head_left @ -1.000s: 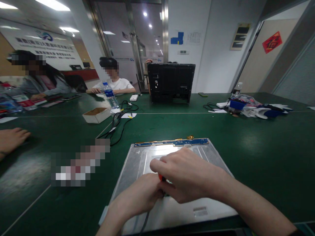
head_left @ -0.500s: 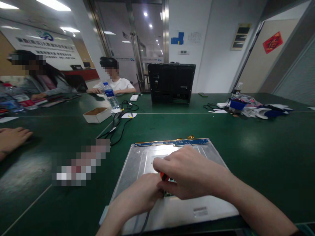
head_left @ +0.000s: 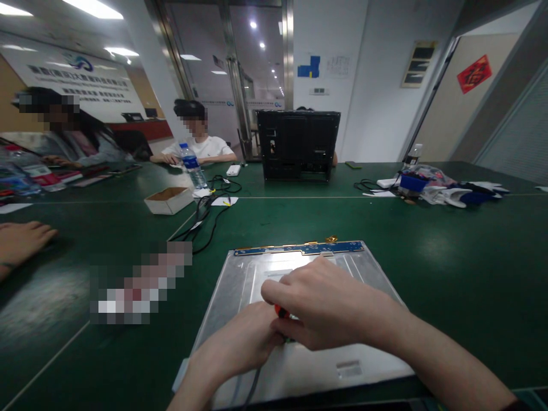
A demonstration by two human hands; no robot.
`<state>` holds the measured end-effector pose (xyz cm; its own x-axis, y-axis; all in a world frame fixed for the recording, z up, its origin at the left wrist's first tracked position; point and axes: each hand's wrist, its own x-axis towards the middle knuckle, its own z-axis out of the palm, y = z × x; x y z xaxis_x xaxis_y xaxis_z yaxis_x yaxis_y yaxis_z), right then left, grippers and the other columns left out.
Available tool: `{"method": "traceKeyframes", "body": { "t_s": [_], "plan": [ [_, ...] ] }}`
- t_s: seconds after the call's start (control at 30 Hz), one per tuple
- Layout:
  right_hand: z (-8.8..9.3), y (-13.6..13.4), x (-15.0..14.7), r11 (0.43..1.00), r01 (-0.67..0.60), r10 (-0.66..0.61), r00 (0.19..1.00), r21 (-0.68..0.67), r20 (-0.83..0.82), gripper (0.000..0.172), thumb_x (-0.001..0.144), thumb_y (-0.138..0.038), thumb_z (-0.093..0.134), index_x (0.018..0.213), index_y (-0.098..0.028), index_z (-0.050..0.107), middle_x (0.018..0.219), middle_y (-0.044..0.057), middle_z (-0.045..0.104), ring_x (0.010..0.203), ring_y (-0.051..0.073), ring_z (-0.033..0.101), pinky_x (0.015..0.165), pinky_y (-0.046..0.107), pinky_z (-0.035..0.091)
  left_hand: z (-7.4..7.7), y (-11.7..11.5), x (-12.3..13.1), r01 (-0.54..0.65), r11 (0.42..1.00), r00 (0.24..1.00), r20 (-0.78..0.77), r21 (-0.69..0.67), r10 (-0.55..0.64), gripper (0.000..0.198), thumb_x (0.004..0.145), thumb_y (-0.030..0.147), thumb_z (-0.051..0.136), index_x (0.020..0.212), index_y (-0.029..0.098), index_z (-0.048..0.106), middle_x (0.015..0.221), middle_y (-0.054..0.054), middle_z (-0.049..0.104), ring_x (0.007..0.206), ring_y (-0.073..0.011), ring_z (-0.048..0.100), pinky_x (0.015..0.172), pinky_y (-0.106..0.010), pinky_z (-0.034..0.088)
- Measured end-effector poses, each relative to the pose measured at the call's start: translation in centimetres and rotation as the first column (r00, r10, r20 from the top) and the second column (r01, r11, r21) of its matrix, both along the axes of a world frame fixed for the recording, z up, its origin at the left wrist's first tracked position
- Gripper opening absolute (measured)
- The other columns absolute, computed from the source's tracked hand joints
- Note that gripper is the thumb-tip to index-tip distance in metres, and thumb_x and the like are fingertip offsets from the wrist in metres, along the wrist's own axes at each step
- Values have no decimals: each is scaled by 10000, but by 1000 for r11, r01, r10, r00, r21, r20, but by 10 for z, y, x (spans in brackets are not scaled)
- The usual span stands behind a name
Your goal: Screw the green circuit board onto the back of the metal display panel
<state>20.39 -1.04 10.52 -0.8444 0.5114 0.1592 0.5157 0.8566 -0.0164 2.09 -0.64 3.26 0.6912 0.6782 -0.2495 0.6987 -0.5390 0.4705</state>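
Note:
A flat metal-backed display panel point(head_left: 240, 291) lies in front of me, with a long blue circuit strip point(head_left: 299, 248) along its far edge. My right hand point(head_left: 329, 302) is closed around the orange-and-black handle of a screwdriver point(head_left: 281, 311) over the middle of the panel; the tool's tip is hidden. Beside and partly under it, my left hand point(head_left: 252, 337) has its fingers bent downward and together. What these fingers hold is covered. A small piece of green circuit board point(head_left: 289, 341) shows between the hands. A dark cable point(head_left: 253, 388) runs from below my left hand toward the near edge.
On the green table point(head_left: 445, 257) stand a black monitor housing point(head_left: 299, 145), a white open box point(head_left: 169, 201) and a water bottle point(head_left: 192, 165) by black cables point(head_left: 208, 214). Bags and cloths point(head_left: 440, 185) lie right. Another person's hand point(head_left: 25, 242) rests at left; two people sit beyond.
My right hand has turned slightly and shifted a little left with the screwdriver, and less of the green board shows. My left hand stays nearly still.

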Motion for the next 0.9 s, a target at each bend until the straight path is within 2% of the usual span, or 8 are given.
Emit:
{"method": "traceKeyframes", "body": {
  "t_s": [0.17,0.3,0.47,0.57,0.73,0.9],
  "plan": [
    [2,0,2,999,-51,51,999,-20,6,121,854,-245,568,953,-189,527,811,25,673,619,143,551,480,290,198,1,-2,1,9,1000,1000,21,2,-9,259,840,101,424,943,187,645,971,-27,698,943,-221,623,743,-245,470],
    [5,0,4,994,-89,88,996,-67,-12,162,811,-188,575,960,-197,513,847,11,652,632,135,520,477,277,217,-1,-3,-1,15,1000,1000,15,3,-15,300,825,80,436,1022,194,631,936,-23,693,928,-225,622,736,-247,467],
    [7,0,4,994,-65,66,998,-87,16,186,798,-176,577,971,-200,513,860,11,646,649,141,527,475,284,218,-4,-2,-2,26,1000,1000,-9,1,-26,279,846,94,425,997,179,644,1043,-59,694,956,-241,633,728,-249,475],
    [7,0,3,995,-54,57,998,-84,32,165,819,-198,579,973,-199,516,870,14,649,651,143,533,477,291,225,-3,-2,-1,28,1000,999,-27,6,-28,270,835,71,422,955,162,646,1027,-69,697,941,-242,643,753,-259,478],
    [5,0,1,996,-47,49,999,-82,22,156,826,-189,566,975,-192,521,872,24,658,649,140,530,490,292,217,-2,0,-1,41,999,999,-13,-24,-41,255,860,85,406,889,171,645,955,-52,699,883,-231,639,706,-252,473],
    [2,1,2,998,-42,41,999,-46,-3,167,815,-190,558,975,-193,509,830,14,649,608,136,507,479,295,190,-2,0,0,27,1000,999,-24,-4,-27,230,851,92,439,918,169,646,992,-49,695,925,-227,632,777,-265,472]
  ]
}}
